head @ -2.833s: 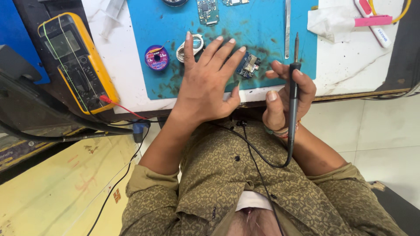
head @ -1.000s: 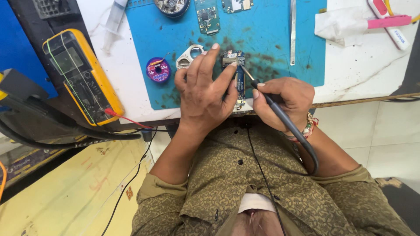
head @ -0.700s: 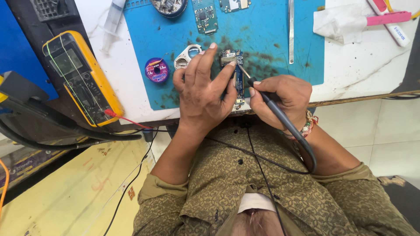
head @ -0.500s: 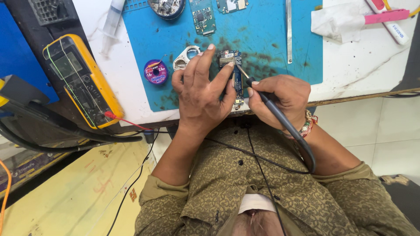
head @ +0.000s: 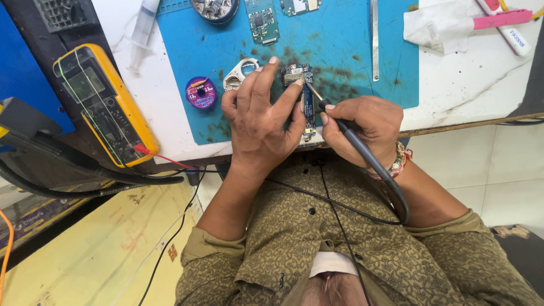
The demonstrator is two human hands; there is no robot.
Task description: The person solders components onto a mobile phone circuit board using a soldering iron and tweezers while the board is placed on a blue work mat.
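My left hand (head: 262, 122) rests on a small blue circuit board (head: 306, 103) on the blue work mat (head: 340, 51), its fingertips pinning the board's upper end. My right hand (head: 362, 124) grips a black soldering iron (head: 340, 122) like a pen. The iron's metal tip touches the top part of the board, right beside my left fingertips. A black cord runs from the iron down over my lap.
A yellow multimeter (head: 105, 105) with a red lead lies at the left. A purple solder spool (head: 201, 92) and a metal bracket (head: 238, 73) sit left of my hands. More boards (head: 262, 22), a round dish (head: 214, 8), tweezers (head: 374, 39) and a crumpled tissue (head: 433, 28) lie farther back.
My left hand went from lying flat and spread to holding the circuit board. My right hand brought the iron from upright at the table edge onto the board. Little has moved in the last second.
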